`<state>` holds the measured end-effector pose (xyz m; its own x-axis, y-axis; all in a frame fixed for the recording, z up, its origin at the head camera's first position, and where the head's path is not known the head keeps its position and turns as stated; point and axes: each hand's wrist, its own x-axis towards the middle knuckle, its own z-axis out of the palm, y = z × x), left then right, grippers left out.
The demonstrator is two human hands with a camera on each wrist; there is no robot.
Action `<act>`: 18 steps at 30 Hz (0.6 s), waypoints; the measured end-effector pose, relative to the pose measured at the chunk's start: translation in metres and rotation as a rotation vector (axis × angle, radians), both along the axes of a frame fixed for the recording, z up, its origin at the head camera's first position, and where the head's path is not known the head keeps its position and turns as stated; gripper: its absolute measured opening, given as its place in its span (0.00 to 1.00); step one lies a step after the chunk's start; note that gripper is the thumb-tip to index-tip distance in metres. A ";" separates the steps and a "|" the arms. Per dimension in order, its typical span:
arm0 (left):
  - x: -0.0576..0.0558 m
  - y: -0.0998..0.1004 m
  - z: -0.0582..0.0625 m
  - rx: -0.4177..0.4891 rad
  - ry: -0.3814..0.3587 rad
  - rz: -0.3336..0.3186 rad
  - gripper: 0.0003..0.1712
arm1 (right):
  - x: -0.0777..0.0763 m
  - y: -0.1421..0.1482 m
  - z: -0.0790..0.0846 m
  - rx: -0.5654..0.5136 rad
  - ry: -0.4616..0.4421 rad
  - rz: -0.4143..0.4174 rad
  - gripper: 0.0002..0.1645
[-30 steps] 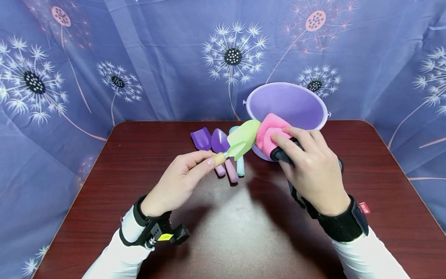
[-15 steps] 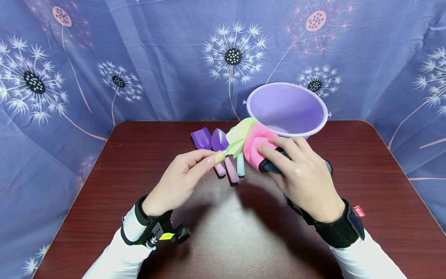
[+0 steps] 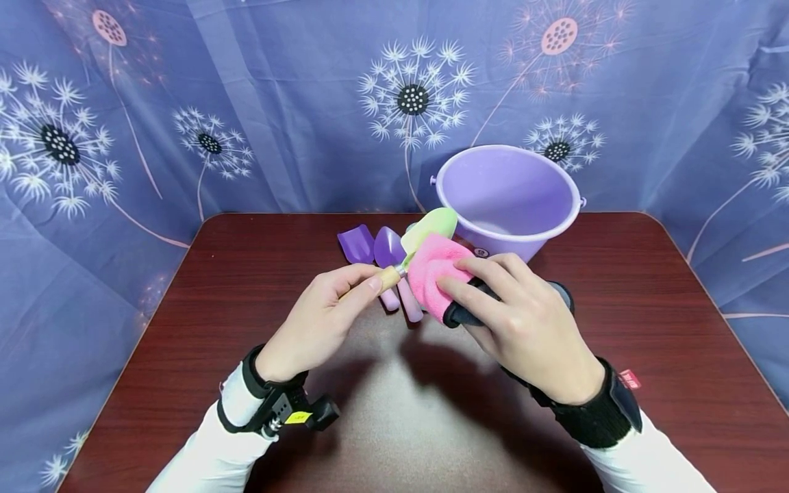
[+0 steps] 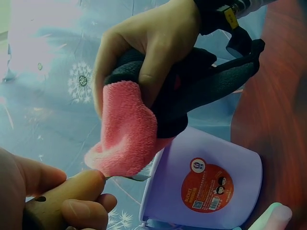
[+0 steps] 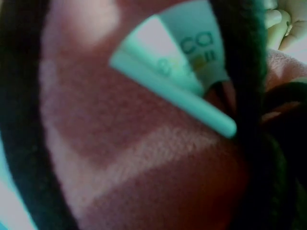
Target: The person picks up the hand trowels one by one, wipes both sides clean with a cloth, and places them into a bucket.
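My left hand (image 3: 317, 322) pinches the wooden handle of a small trowel with a light green blade (image 3: 431, 224), raised over the table. In my right hand (image 3: 527, 325) is a pink fleecy cloth (image 3: 434, 277) with black edging, gripped in a bunch. It lies against the lower blade and covers part of it. The left wrist view has the wooden handle (image 4: 67, 199) close up, with the cloth (image 4: 127, 129) wrapped over the blade beyond it. Pink fabric fills the right wrist view, along with a pale label (image 5: 196, 43).
Behind the hands stands a light purple bucket (image 3: 514, 246). Under the trowel lie a purple flat shovel (image 3: 356, 244) and a purple pointed trowel (image 3: 388, 246) with pink handles. A mint tool beside them is mostly hidden. A dandelion-print curtain (image 3: 296, 103) hangs behind the table.
My right hand has drawn the cloth left and toward me, from the blade's tip down near its neck. The left hand has hardly moved and still holds the trowel.
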<state>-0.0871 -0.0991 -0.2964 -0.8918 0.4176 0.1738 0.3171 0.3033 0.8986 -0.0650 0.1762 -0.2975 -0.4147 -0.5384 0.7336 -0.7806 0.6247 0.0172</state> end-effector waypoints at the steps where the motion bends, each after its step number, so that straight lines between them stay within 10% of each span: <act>1: 0.001 0.001 0.001 -0.001 -0.007 0.000 0.14 | 0.000 0.000 0.000 0.000 0.006 0.007 0.17; 18: 0.002 0.002 0.000 -0.027 0.010 -0.018 0.12 | -0.001 0.003 0.006 -0.090 0.025 -0.056 0.17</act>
<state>-0.0850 -0.0972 -0.2964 -0.8827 0.4379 0.1706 0.3311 0.3219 0.8870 -0.0662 0.1793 -0.2913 -0.4236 -0.4464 0.7882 -0.7444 0.6673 -0.0221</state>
